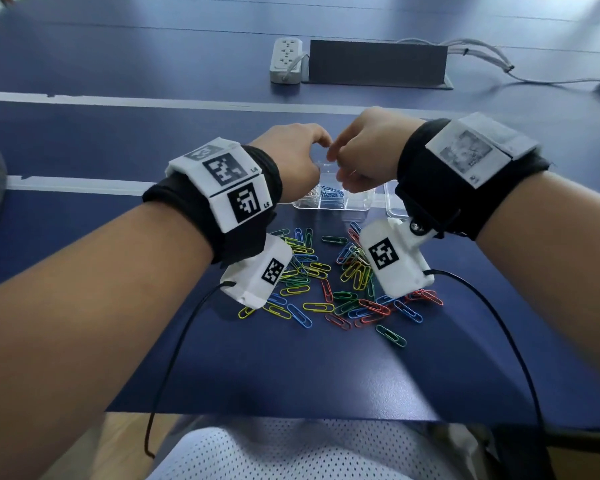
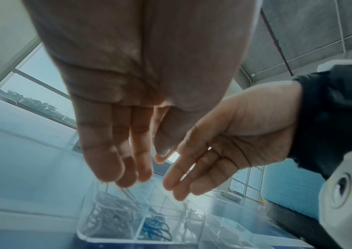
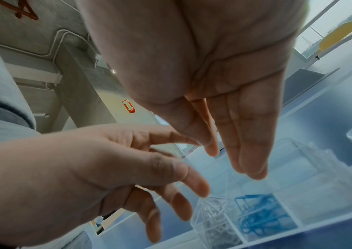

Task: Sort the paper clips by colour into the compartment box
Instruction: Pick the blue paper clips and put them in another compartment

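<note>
Early days I'd say: both the left hand [image 1: 297, 157] and right hand [image 1: 364, 157] hover loose-fingered and empty over the clear compartment box [image 1: 333, 205], which only holds some silver clips [image 3: 213, 224] and blue clips [image 3: 262, 214], while the big mixed pile of paper clips [image 1: 329, 282] sits unsorted on the blue table [image 1: 291, 375] just in front.

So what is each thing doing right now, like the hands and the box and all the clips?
Left hand: above the box, fingers straight, holding nothing.
Right hand: above the box, fingers straight, holding nothing.
Compartment box: lid off, partly filled.
Blue clips: sorted into one compartment.
Silver clips: sorted into the compartment beside them.
Mixed clip pile: loose on the table, unsorted.
</note>
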